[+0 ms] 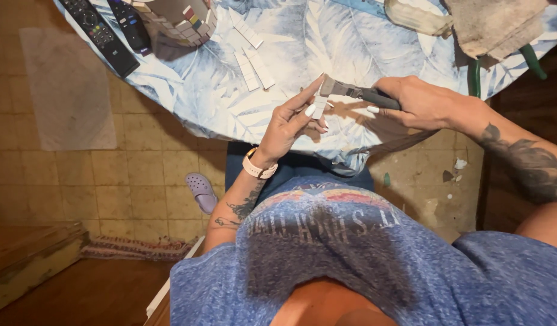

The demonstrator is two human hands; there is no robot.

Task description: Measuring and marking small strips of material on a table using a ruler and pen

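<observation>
Your left hand (290, 124) pinches a narrow white tile strip (319, 106), long axis toward 12 o'clock; your right hand (417, 102) grips dark-handled metal nippers (351, 92) biting in from 3 o'clock.

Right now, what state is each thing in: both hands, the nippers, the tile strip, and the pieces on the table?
Left hand: pinching the white tile strip, held upright.
Right hand: closed around the nippers' handles.
Tile nippers: jaws set on the strip's top end.
Loose tile strips: lying flat on the tablecloth.
Remotes: lying flat at the table's edge.
Mosaic piece: partly tiled.
</observation>
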